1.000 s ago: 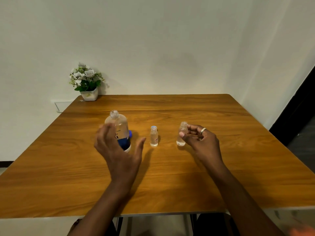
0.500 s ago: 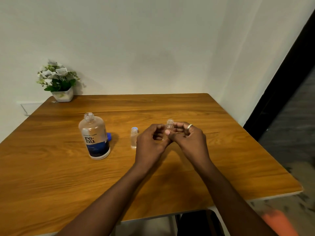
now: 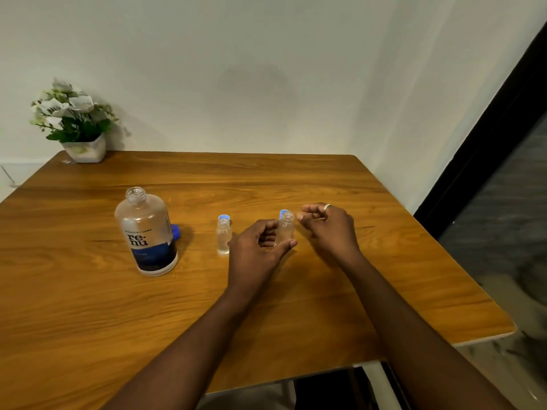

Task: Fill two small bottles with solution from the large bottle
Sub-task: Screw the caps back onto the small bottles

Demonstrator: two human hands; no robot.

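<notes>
Since half a second ago the right hand (image 3: 328, 227) has come off the right small bottle (image 3: 286, 227) and now sits just to its right, apart from it. Its grip is drawn together, fingers curled in, and I can make out nothing between them. There is a ring (image 3: 327, 207) on one finger. The left hand (image 3: 259, 250) has stayed, its grip clamped round that bottle with the thumb across the lower front. The thumb hides the base, so I cannot tell whether the bottle stands on the worktop (image 3: 296, 179) or is lifted.

The bottle's mouth is open, and a blue cap (image 3: 283, 213) lies just behind it. The left small bottle (image 3: 223, 236) stands upright, also open, near the left knuckles, with a second blue cap (image 3: 224, 217) behind it. Further left the large bottle (image 3: 146, 232) stands upright and uncapped, its dark blue cap (image 3: 175, 232) peeking out behind its right side. A flower pot (image 3: 84, 149) sits in the far left corner, well apart from the rest.
</notes>
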